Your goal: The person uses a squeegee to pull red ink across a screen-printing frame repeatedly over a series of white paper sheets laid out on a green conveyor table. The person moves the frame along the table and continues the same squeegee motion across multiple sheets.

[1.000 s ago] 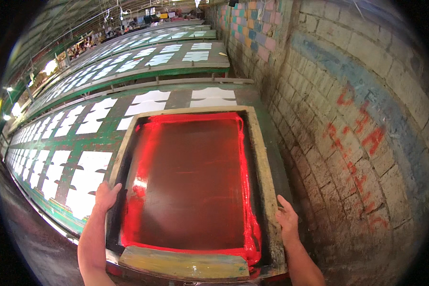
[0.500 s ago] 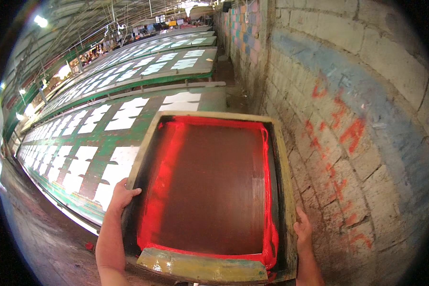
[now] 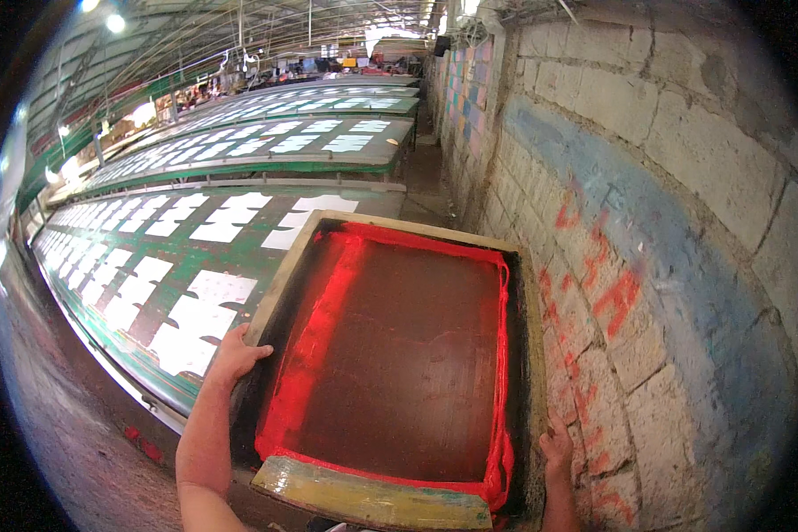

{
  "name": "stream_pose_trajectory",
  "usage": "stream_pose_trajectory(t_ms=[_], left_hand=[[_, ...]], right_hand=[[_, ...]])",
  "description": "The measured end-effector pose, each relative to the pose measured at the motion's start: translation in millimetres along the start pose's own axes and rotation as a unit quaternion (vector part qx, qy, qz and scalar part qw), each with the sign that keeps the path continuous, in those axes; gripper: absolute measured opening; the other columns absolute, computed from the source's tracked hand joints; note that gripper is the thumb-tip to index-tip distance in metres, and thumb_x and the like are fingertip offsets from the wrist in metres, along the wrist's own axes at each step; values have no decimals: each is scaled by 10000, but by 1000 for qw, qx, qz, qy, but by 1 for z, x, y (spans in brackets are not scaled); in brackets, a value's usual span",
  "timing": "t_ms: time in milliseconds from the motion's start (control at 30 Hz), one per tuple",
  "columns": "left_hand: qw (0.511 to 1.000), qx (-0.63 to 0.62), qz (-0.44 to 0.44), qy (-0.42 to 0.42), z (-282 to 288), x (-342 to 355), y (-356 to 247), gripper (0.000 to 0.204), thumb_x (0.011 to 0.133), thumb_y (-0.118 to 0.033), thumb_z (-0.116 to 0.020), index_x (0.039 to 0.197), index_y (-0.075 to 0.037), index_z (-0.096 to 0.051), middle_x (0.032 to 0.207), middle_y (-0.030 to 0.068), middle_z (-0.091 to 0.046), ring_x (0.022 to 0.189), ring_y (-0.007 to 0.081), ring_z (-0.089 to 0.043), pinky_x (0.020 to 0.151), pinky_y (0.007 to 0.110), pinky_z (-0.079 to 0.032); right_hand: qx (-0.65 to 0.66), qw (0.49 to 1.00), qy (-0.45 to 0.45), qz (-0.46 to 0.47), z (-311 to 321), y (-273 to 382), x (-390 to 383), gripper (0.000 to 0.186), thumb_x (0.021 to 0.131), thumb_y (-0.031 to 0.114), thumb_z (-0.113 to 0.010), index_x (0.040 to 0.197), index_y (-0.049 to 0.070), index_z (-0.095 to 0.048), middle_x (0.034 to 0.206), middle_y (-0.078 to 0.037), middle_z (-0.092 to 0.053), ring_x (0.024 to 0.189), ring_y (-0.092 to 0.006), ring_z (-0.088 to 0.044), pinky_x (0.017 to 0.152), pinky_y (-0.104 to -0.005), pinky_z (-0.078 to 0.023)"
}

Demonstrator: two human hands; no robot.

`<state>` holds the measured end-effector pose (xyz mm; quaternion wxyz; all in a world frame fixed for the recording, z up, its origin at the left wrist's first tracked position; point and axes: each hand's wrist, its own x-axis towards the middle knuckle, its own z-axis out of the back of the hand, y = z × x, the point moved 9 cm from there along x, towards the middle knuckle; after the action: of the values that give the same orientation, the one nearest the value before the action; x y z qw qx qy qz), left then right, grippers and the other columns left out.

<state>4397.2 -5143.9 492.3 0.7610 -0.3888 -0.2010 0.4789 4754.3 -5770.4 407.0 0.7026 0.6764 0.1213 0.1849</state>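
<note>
Between my two hands I hold a screen printing frame [image 3: 530, 355] with a pale, stained wooden rim, tilted in front of me. Bright red ink [image 3: 315, 341] lines its inner edges, thickest in a band on the left, around a dark brown mesh [image 3: 408, 346]. My left hand [image 3: 236, 355] grips the left rim, thumb on top. On the right rim my right hand [image 3: 557, 448] is closed, its fingers partly hidden. A yellowish, ink-stained bar [image 3: 372, 495], perhaps a squeegee, lies across the frame's near end.
Left of the frame runs a long green printing table [image 3: 115, 257] with rows of white cut fabric pieces [image 3: 195, 324]. More such tables [image 3: 328, 151] stand behind it. A block wall [image 3: 674, 355] with red and blue paint rises close on my right.
The frame has turned slightly clockwise, its far end shifting right, with both hands still holding it. The view has shifted, so the tables and lamps sit differently.
</note>
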Motion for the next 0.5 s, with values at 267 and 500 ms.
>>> stream_pose_trajectory(t_ms=[267,500], left_hand=[[998,-34,23,-39,-50,36,-5,599,831,-123,-957,1391,-9,-775,1229,163,-842,1118,268,-796,1039,414,-594],[995,-19,51,-79,-90,133,-28,687,824,-206,-963,1448,-19,-743,1308,194,-814,1229,302,-759,1110,425,-558]], right_hand=[[34,991,118,57,-8,13,132,966,1025,467,-816,1684,-132,-442,1627,-195,-603,1478,-288,-594,1244,-408,-439],[-214,969,110,63,-16,-28,334,948,1044,451,-780,1677,-159,-425,1757,-229,-462,1631,-346,-438,1347,-441,-327]])
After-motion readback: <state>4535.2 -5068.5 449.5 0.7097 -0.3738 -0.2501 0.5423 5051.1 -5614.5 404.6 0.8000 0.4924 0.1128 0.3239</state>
